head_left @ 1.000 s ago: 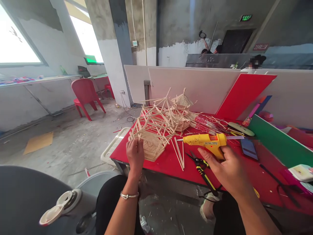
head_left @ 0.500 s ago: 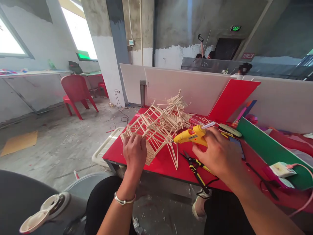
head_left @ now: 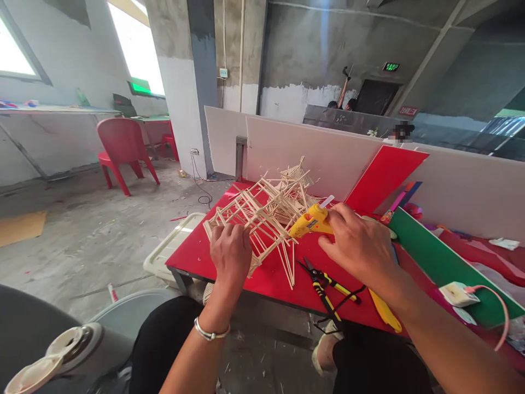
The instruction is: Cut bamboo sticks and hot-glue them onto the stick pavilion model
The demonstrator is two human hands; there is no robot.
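"Two hands are in use, well apart. State the position of each relative to the stick frame (head_left: 255,210)."

"Left hand (head_left: 232,253): closed on the frame's near edge, fingertips hidden. Right hand (head_left: 359,238): wrapped around the yellow hot-glue gun (head_left: 310,221), to the right of the frame. The nozzle is at the frame's right corner; contact cannot be confirmed."

"And the frame's own position?"

"Over the red tabletop (head_left: 191,241), seemingly tilted, in front of the pagoda model (head_left: 296,172)."

"List the hazards and causes."

"Misaligned joint: caused by the left hand twisting the frame while glue is soft. Snapped stick: caused by pressing the nozzle against thin members. Snagging: caused by tilting the frame further toward the model behind it. Unwanted bonding: caused by glue dripping onto the loose sticks (head_left: 289,268) below the frame's right corner. Burn: caused by the nozzle straying left along the frame toward the fingers."
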